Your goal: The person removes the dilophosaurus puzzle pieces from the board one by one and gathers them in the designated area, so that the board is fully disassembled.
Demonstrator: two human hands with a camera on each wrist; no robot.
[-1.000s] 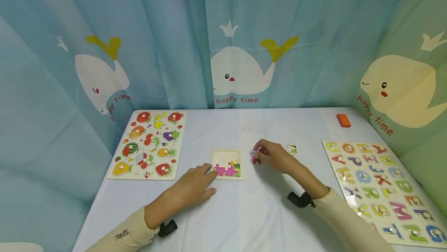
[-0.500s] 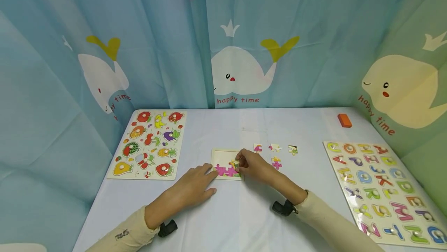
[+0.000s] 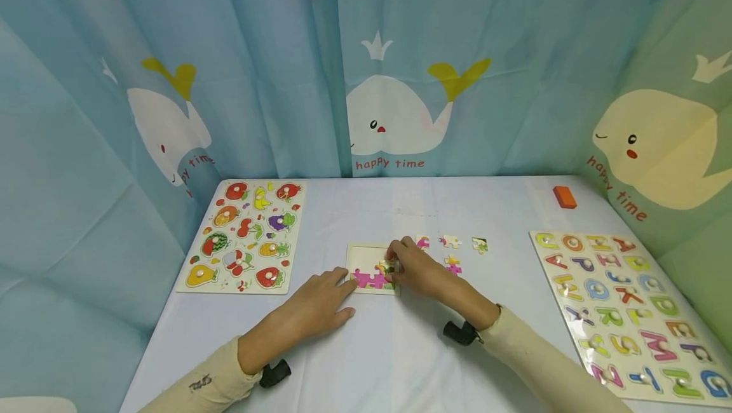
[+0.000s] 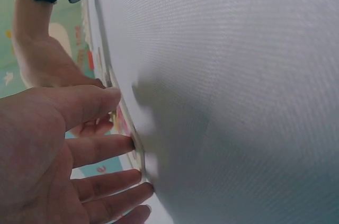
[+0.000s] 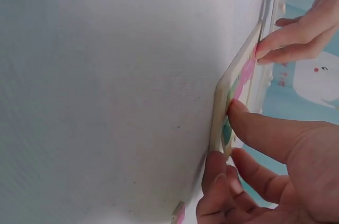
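In the head view, the puzzle tray (image 3: 366, 246) lies flat on the surface (image 3: 372, 349), presumably light and stiff, its pieces best held by their edges; the curtain (image 3: 286, 82) reads "happy time"; left wrist: the left hand (image 4: 47, 155) rests straight fingers against the tray; right wrist: the right hand (image 5: 302, 166) pinches a green piece (image 5: 226, 133), seating unclear.

My sleeves (image 3: 532, 349) are beige; my puzzle frame (image 3: 366, 245), cream; its fitted pieces (image 3: 372, 281), mainly magenta. Rear curtain (image 3: 274, 114): blue, white whale print (image 3: 394, 111).
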